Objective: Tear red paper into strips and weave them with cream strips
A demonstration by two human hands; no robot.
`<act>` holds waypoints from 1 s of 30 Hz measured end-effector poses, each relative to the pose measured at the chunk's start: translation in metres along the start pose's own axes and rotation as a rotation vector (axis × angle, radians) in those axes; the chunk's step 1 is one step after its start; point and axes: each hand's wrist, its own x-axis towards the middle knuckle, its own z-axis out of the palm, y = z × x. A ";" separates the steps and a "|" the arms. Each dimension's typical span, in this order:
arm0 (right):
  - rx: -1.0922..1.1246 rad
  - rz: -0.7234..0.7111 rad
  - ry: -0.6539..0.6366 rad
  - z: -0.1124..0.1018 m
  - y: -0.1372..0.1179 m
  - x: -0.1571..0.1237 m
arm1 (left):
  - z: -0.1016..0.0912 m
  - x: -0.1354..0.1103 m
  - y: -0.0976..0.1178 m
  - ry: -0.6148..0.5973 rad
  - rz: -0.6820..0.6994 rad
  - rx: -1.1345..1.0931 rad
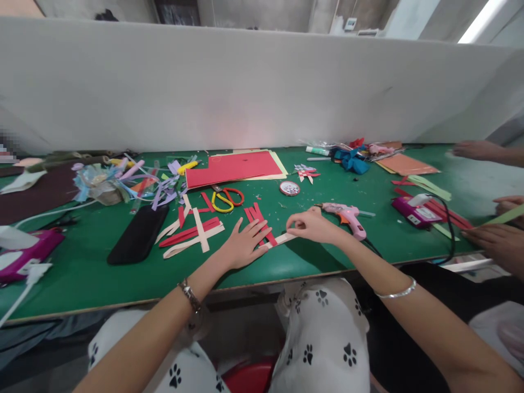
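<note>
My left hand (243, 243) lies flat with fingers spread over several red paper strips (266, 224), pressing them against the table. A cream paper strip (282, 239) runs crosswise by the lower ends of the red ones, and its right end reaches my right hand (313, 225). The thumb and fingers of that hand are pinched on the strip. To the left, loose red and cream strips (200, 232) lie crossed over each other. Scissors (223, 200) with red and yellow handles rest just behind them. A pink glue gun (346, 215) lies right beside my right hand.
Red card sheets (241, 169) and a small round dish (290, 188) are farther back. A black phone-like slab (138, 234) and a purple power strip (28, 254) lie left. Another purple power strip (415, 213) is on the right, near a co-worker's hands (497, 243). A white partition (254, 87) stands behind.
</note>
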 end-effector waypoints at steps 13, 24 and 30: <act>-0.176 0.034 0.036 0.006 0.017 -0.006 | -0.006 0.000 0.001 0.028 0.006 -0.035; -0.220 -0.154 0.191 0.068 -0.018 -0.031 | -0.008 -0.009 -0.003 -0.087 0.231 -0.003; -0.222 -0.125 0.087 0.063 -0.015 -0.030 | -0.010 -0.006 -0.013 -0.131 0.322 0.000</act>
